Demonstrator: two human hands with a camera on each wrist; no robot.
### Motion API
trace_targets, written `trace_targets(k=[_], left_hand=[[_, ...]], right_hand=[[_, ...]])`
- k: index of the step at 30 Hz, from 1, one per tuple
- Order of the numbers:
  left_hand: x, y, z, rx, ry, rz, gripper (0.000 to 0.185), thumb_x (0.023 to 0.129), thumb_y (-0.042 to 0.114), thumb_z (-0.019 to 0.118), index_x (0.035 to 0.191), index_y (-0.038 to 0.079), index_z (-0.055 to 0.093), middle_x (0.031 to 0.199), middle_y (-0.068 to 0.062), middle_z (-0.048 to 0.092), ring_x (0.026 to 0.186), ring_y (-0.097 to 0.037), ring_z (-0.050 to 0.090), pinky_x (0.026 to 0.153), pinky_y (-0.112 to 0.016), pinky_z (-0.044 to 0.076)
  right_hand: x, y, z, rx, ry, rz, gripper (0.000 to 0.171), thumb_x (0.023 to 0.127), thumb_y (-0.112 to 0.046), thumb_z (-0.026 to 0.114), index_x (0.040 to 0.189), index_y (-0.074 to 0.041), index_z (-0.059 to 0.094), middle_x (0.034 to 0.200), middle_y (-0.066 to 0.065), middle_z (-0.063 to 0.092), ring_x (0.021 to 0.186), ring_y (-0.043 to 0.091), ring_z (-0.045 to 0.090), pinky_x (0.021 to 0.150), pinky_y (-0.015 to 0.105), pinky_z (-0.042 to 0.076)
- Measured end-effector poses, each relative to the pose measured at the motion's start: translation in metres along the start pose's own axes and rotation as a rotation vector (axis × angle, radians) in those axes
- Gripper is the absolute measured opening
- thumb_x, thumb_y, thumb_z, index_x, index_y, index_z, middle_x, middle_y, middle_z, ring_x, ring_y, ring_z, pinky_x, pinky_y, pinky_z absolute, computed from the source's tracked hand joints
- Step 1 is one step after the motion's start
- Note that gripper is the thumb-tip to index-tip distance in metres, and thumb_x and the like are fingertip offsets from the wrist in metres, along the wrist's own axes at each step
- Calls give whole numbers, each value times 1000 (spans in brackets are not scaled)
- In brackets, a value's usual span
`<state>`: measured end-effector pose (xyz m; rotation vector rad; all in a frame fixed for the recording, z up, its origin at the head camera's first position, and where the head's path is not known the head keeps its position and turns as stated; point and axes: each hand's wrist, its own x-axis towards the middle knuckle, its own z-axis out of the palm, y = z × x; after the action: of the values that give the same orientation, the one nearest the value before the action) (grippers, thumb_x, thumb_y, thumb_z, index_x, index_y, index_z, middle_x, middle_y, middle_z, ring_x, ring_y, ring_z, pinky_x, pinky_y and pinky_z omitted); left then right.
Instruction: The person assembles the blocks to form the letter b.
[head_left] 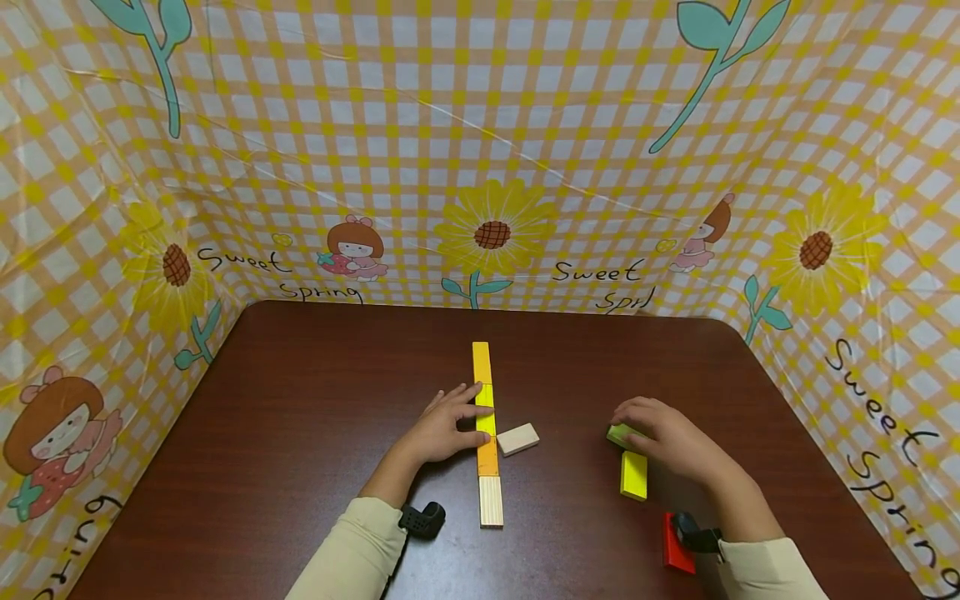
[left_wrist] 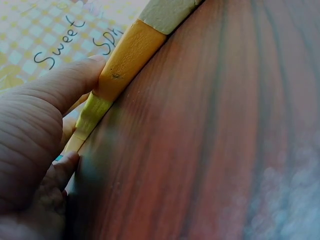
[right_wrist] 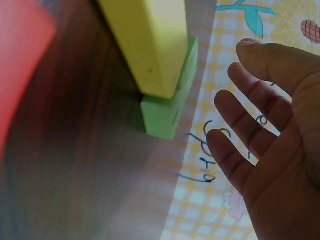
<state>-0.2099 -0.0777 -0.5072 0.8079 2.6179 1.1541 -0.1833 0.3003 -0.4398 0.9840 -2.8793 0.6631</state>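
Wooden blocks lie end to end in a straight row: an orange-yellow block [head_left: 482, 362] farthest, then a yellow block [head_left: 486, 424], an orange block [head_left: 487, 460] and a plain wood block [head_left: 491, 502] nearest. My left hand [head_left: 438, 429] is at the row's left side, its outstretched thumb and fingers touching the yellow block and its join with the orange one. On the right, my right hand [head_left: 671, 437] is over a green block [head_left: 618, 435], partly hiding it. Its fingers are spread and loosely bent, with nothing held, in the right wrist view.
Against the row's right side lies a slanted plain wood block [head_left: 518, 439]. A second yellow block [head_left: 633, 477] sits just in front of the green one. Below the right wrist is a red block [head_left: 677, 552]. Checked cloth [head_left: 480, 150] walls surround the dark brown table [head_left: 322, 392].
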Motion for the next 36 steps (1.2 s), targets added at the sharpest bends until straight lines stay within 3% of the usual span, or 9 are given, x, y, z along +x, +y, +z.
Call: trace_targets(k=[10,23,36], left_hand=[[-1,1,-2,-9,7,17,45,93,31,71,134,15,65,161,-5,29,150,-30,18,119,-56,4],[0,0,-1,10,0,1,45,93,31,71,136,18,64,162,-2,27,150,-27,17,120,-52,2],[1,-2,0,16,2,-2,45,93,31,71,135,17,64,162,-1,27,150,-26,17,120,-52,2]], right_hand=[[-8,12,-1,-32,-38,54,22,87,-1,72,106,-12,70,112,2,63,100,24,60,83,45,53],[-8,15,1,0,-134,148,23,88,0,69,107,-11,69,112,4,63,96,21,59,79,39,52],[-3,16,2,-7,-130,159,23,86,-2,72,108,-7,69,107,4,65,92,19,58,79,43,51]])
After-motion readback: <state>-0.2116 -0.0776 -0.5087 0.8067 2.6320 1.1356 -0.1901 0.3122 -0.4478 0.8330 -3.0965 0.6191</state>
